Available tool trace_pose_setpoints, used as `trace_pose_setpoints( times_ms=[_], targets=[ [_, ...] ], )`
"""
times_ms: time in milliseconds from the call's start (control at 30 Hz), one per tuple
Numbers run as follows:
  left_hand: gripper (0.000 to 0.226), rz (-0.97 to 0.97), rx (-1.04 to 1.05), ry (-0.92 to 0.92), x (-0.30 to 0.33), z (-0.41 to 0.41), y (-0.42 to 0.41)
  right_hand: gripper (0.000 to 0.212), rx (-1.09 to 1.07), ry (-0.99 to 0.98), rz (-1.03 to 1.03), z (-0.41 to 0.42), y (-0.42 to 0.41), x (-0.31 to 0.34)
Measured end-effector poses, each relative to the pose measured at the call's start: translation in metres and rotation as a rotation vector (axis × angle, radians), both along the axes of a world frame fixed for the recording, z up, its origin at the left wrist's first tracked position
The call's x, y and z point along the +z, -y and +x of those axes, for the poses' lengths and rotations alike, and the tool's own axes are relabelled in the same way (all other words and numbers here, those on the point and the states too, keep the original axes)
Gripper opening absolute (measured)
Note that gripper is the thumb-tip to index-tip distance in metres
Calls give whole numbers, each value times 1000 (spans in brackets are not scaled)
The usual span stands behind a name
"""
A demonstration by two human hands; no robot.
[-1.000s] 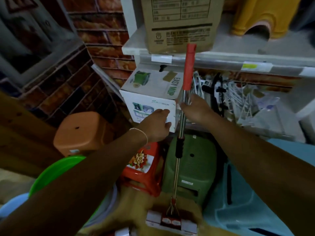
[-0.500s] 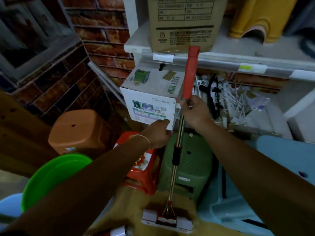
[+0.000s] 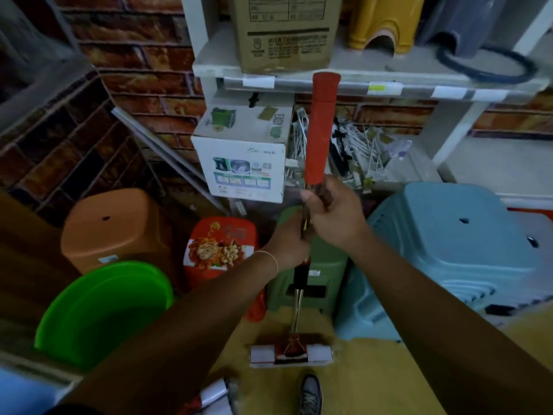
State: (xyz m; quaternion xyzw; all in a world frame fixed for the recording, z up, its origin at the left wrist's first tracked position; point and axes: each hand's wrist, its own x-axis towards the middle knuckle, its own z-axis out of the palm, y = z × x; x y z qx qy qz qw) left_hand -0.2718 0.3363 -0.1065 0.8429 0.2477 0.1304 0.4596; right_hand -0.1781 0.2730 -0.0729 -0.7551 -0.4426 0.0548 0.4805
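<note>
Both hands grip an upright mop (image 3: 300,298): right hand (image 3: 333,215) below its red handle, left hand (image 3: 288,244) just beneath, at seven o'clock.

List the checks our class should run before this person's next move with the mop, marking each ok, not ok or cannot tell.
1. Right hand grips the mop shaft just under the red grip: ok.
2. Left hand grips the shaft lower, above the black collar: ok.
3. Mop head down on the floor: ok.
4. Shoe apart from the mop head: ok.
5. Red grip's top clear of the shelf edge: cannot tell.
6. Black collar locked: cannot tell.
</note>
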Motion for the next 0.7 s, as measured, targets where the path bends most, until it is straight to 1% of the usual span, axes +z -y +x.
trace_pose_setpoints(
  times_ms=[167,300,467,567,600,700],
  targets=[
    [31,4,-12,-28,-6,-27,11,35,-13,-7,-3,-33,16,2],
    [33,5,17,-46,-12,-46,22,20,27,-27,1,-50,29,-2],
    [39,24,27,-90,-14,-62,48,16,48,-22,87,-69,56,-11],
    [33,84,38,-103,-15,-61,70,1,53,-18,84,-71,78,-12],
    [31,97,43,-97,-15,-60,79,5,62,-22,73,-71,87,-11],
    [34,89,96,-73,-17,-58,113,4,104,-43,59,-66,121,-13]
  ],
)
